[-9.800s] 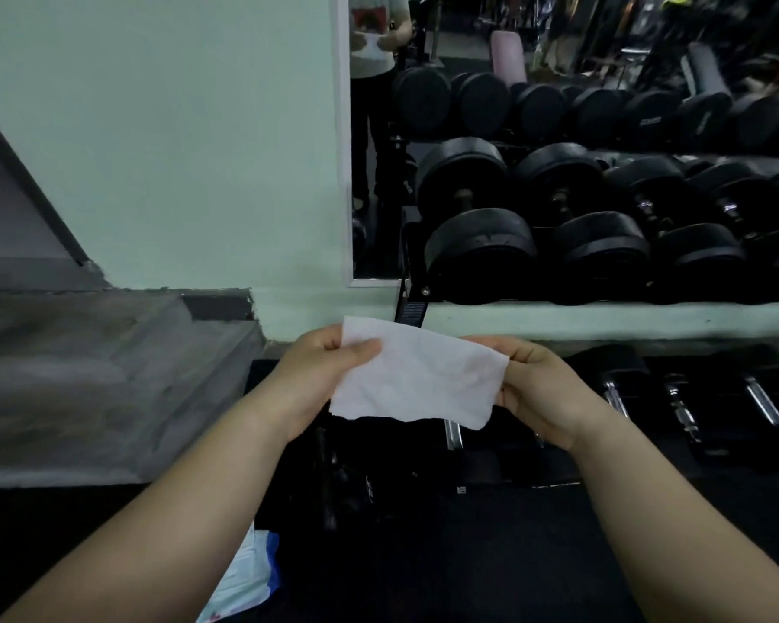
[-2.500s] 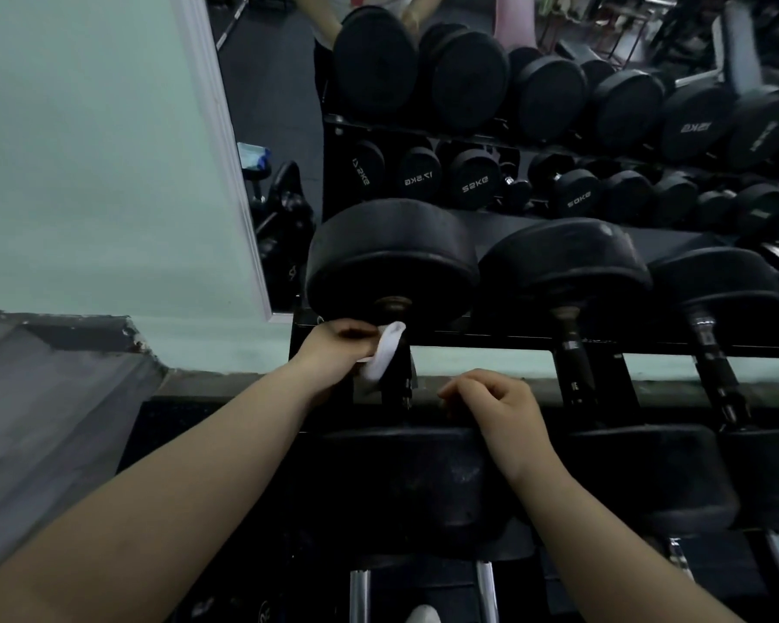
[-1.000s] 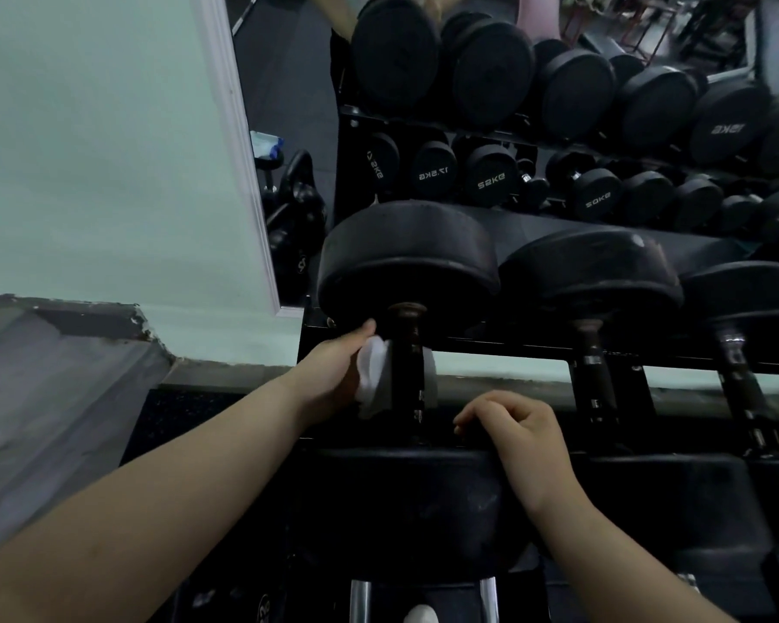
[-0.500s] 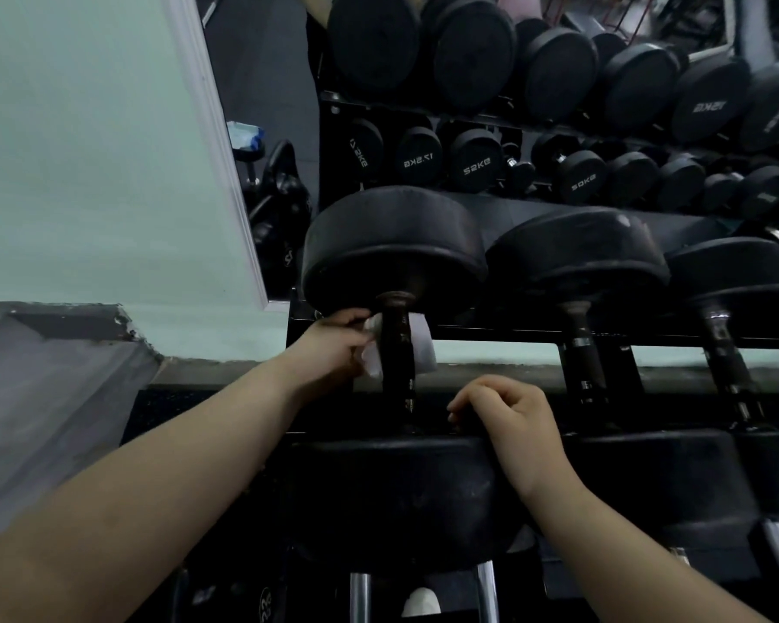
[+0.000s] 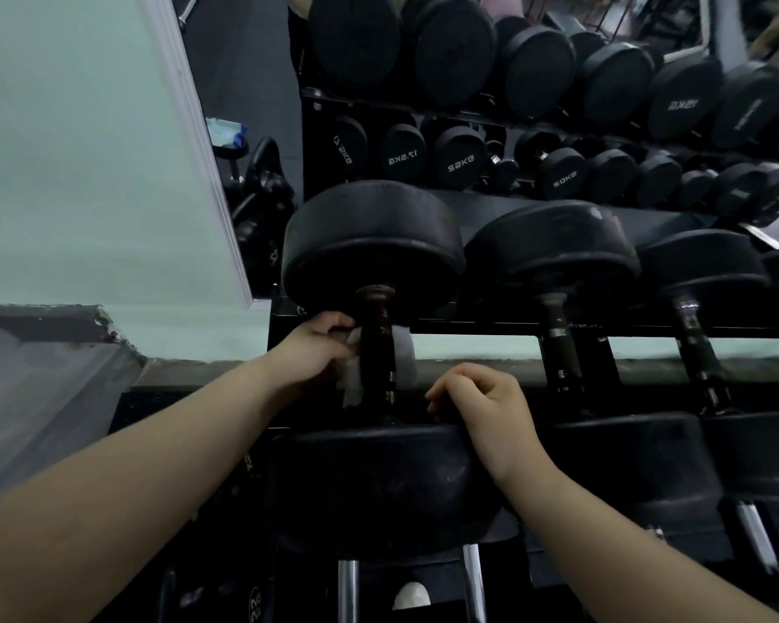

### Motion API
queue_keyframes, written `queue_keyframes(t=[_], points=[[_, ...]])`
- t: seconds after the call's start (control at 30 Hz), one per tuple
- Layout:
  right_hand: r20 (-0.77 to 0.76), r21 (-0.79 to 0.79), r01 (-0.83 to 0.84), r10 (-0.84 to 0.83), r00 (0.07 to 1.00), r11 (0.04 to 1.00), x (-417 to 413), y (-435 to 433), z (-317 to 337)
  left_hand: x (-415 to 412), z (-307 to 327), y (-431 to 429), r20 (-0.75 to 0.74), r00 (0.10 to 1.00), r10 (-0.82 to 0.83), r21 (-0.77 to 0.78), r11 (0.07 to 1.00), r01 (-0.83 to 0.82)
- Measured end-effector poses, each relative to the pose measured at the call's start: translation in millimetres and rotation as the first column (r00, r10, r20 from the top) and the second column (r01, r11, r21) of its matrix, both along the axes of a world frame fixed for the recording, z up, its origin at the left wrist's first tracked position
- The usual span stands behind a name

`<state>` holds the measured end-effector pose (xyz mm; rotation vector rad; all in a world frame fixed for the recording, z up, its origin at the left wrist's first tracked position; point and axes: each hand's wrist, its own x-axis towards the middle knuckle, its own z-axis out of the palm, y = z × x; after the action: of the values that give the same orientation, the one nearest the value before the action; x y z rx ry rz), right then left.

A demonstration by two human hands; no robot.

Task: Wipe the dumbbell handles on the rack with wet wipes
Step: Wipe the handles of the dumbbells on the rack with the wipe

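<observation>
the handle [image 5: 376, 353] is hemmed between far head [image 5: 372, 249] and near head [image 5: 378, 483]. left hand [image 5: 311, 353] and wipe [image 5: 354, 379] fill its left side. rightward, an open gap reaches the next handle [image 5: 558, 348]; right hand [image 5: 486, 411] curls over the near head's edge there.

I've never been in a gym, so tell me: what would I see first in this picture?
First, the big black dumbbell in the middle, lying on the rack with its handle pointing away. The left hand holds a white wet wipe wrapped round that handle, while the right hand curls its fingers over the dumbbell's near end. Behind, a mirror shows rows of reflected weights.
</observation>
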<state>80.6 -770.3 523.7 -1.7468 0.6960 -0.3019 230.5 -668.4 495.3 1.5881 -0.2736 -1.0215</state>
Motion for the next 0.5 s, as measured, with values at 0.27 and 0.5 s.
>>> queue_keyframes(t=[0.27, 0.5], points=[[-0.003, 0.018, 0.003, -0.003, 1.000, 1.000, 1, 1, 0, 0, 0, 8, 0.037, 0.997, 0.074, 0.054, 0.996, -0.076], [-0.002, 0.006, -0.002, 0.002, 1.000, 1.000, 0, 0, -2, -4, -6, 0, 0.112, 0.994, -0.007, 0.116, 0.993, -0.006]])
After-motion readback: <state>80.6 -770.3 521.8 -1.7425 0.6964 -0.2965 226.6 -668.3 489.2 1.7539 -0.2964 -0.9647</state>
